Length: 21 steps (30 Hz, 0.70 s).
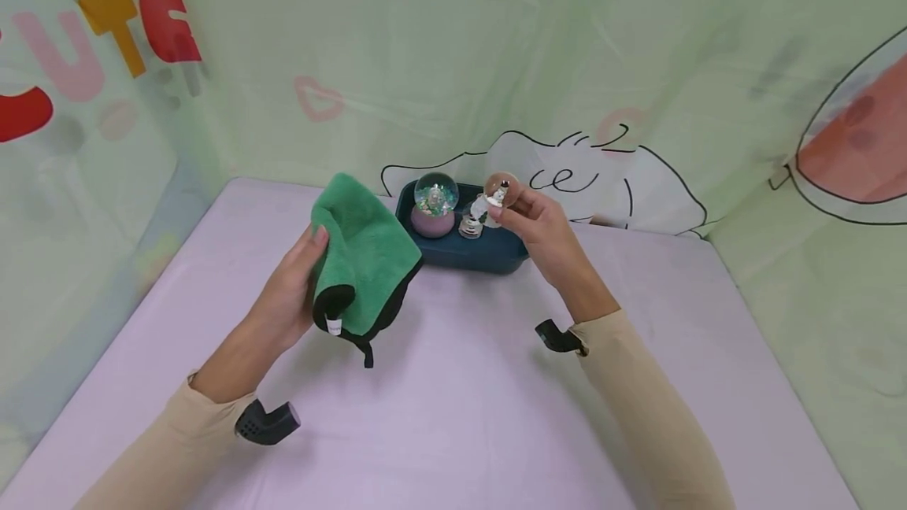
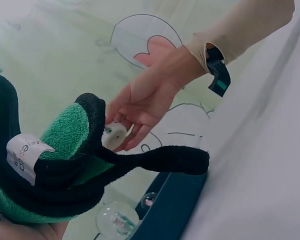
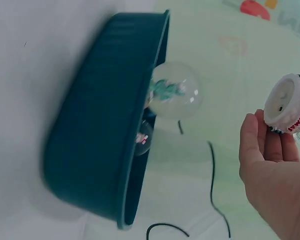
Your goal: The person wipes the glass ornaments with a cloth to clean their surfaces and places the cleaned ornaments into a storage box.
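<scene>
My left hand point(image 1: 286, 290) grips a folded green cloth point(image 1: 364, 250) with black edging, a black loop and a white tag point(image 2: 27, 155). To the right, my right hand point(image 1: 549, 230) holds a small snow globe point(image 1: 501, 190) by its fingertips, raised over the right part of a dark teal bin point(image 1: 468, 254). The white base point(image 3: 285, 105) of this globe carries red and dark raised decoration. Inside the bin stands a larger snow globe point(image 1: 434, 207) with a pinkish-purple base and greenish glitter. Beside it is a smaller globe point(image 1: 471, 227), partly hidden in the head view.
The bin stands at the back of a table covered by a pale lilac cloth point(image 1: 453, 400). Behind it hangs a light green printed curtain point(image 1: 425, 61) with drawings and letters. Black devices point(image 1: 268, 423) are strapped at both wrists.
</scene>
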{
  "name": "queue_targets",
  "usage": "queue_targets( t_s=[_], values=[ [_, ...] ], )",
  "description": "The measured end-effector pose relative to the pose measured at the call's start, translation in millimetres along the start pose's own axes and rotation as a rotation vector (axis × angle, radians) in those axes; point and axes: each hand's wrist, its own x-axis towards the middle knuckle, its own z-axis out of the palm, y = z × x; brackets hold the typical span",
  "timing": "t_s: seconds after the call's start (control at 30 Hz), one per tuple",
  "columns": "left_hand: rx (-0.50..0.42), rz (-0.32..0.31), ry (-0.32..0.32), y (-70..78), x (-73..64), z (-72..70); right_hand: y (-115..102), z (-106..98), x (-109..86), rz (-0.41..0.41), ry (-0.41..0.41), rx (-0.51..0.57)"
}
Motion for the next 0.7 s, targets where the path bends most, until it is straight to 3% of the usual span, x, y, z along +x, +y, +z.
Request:
queue_targets(
  t_s=[0.23, 0.37, 0.53, 0.7],
  values=[
    [0.006, -0.005, 0.018, 0.8, -4.5, -5.5, 13.7, -16.6, 15.5, -0.014, 0.021, -0.11],
    [0.006, -0.01, 0.029, 0.7, -7.9, -9.1, 21.6, -24.9, 24.5, -0.018, 0.024, -0.292],
    [0.009, -0.002, 0.042, -0.9, -11.8, -15.5, 29.9, -33.3, 33.6, 0.003, -0.033, -0.523],
    [0.013, 0.002, 0.056, -0.1, -14.1, -17.6, 37.6, -42.7, 42.4, -0.035, -0.075, -0.688]
  ],
)
